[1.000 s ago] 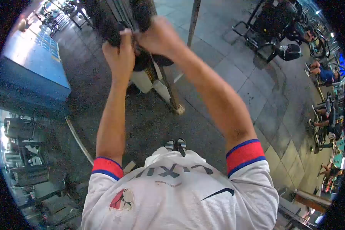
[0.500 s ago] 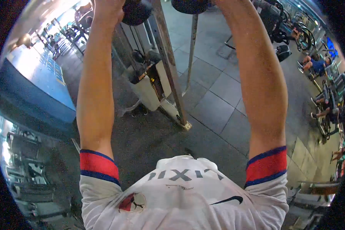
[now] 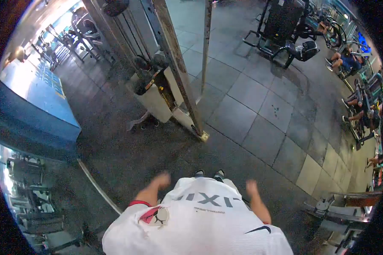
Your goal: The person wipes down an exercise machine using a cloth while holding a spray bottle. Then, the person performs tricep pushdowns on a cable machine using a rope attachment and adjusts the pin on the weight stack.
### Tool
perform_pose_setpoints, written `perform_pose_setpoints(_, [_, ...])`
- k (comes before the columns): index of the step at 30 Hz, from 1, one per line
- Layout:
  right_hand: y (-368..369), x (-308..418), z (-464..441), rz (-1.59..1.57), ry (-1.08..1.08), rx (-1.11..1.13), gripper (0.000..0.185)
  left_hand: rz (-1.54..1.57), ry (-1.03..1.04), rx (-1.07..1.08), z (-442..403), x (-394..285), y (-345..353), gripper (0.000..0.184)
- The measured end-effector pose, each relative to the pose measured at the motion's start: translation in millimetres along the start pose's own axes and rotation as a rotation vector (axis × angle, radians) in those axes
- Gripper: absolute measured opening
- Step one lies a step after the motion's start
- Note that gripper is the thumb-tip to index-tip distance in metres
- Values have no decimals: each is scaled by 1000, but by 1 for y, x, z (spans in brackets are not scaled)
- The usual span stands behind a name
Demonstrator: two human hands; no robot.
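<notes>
Both my arms hang low in front of the white jersey (image 3: pixel 208 221). My left hand (image 3: pixel 161 180) is beside the jersey's left edge, over the dark floor, and is smeared by motion. Close to the jersey's right edge is my right hand (image 3: pixel 252 187), also blurred, so its fingers do not show clearly. Nothing can be made out in either hand against the dark floor. The tips of my shoes (image 3: pixel 219 174) poke out past the jersey.
Ahead stands a cable machine with a metal upright (image 3: pixel 181 63) and a grey weight-stack cover (image 3: pixel 153 101). A black exercise machine (image 3: pixel 281 25) is farther back. A blue-sided counter (image 3: pixel 38 93) is at left. A seated person (image 3: pixel 347 61) is at right.
Both arms have come down from raised and outstretched to low beside my body. The dark rounded weights that were near my hands at the top are out of sight.
</notes>
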State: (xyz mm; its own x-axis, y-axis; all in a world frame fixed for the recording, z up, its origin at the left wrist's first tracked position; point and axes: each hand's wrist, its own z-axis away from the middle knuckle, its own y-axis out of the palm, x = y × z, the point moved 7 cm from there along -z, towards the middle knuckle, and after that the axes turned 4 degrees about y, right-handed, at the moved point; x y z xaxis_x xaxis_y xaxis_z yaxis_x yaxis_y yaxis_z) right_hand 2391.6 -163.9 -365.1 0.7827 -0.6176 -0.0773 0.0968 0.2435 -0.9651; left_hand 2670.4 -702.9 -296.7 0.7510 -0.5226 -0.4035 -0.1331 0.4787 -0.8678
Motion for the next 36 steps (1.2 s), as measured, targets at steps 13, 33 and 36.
perform_pose_setpoints(13, [111, -104, 164, -1995, 1442, 325, 25, -534, 198, 315, 19, 102, 75, 27])
perform_pose_setpoints(33, [-417, 148, -323, -1123, 46, -186, 51, 1395, -717, -194, -487, -30, -59, 34])
perform_pose_setpoints(36, [-449, 163, -369, -1055, -90, -135, 60, 1380, -584, -277, -500, -13, -48, 22])
